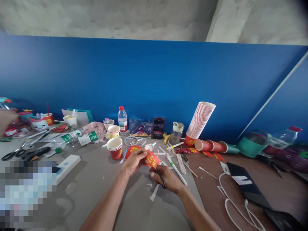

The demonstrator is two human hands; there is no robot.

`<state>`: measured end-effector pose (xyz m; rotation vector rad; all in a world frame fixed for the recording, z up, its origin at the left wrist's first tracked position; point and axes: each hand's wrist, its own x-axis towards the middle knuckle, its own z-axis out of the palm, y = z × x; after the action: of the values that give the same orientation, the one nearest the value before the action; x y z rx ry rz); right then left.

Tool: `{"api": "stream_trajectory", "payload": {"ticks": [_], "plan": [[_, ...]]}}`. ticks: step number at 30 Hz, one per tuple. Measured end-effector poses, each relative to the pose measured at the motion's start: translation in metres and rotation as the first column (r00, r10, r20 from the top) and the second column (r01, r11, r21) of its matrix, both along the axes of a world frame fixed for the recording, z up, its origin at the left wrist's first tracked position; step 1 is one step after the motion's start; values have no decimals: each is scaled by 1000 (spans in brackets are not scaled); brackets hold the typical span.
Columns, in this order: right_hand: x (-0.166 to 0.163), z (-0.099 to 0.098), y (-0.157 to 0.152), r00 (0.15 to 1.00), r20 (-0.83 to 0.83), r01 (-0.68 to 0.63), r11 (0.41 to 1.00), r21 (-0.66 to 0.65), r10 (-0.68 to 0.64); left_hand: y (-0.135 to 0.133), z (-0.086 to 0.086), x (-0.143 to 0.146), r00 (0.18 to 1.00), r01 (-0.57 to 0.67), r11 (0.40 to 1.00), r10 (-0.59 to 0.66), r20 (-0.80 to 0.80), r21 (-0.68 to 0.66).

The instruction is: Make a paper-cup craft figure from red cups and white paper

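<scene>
My left hand (135, 159) is closed on a flattened red piece of paper cup with yellow print (149, 157), held just above the grey table (96, 186). My right hand (168, 179) grips black-handled scissors (160, 178), whose blades reach up to the lower edge of the red piece. White paper strips (154, 192) lie on the table below both hands. A small stack of red paper cups (115, 148) stands a little to the left of my left hand.
A tall leaning stack of red cups (201, 121), a water bottle (122, 119), a glue gun box (140, 127) and a jar (176, 132) line the blue wall. Scissors (14, 153) lie far left. A phone (243, 183) with white cable (231, 205) lies right. Another person's hand (6, 120) shows at the left edge.
</scene>
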<state>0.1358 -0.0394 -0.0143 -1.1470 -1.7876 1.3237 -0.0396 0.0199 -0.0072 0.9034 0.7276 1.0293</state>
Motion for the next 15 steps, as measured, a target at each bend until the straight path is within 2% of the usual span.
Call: {"api": "stream_trajectory", "payload": {"ticks": [5,9,13,15], "plan": [[-5,-3,-1,993,-112,33,999,-33,-37,-5,2,8,999,38,999,-38,-2,1],[-4,-5,2,996,-78,42,997,69,-36,-7,-4,14,998,45,999,-44,-39,25],[0,-7,6,994,-79,81,990,112,-72,-10,-3,17,987,45,992,-26,-158,117],[3,-8,6,995,-68,76,990,120,-68,-13,1,17,967,90,983,-48,-250,159]]}}
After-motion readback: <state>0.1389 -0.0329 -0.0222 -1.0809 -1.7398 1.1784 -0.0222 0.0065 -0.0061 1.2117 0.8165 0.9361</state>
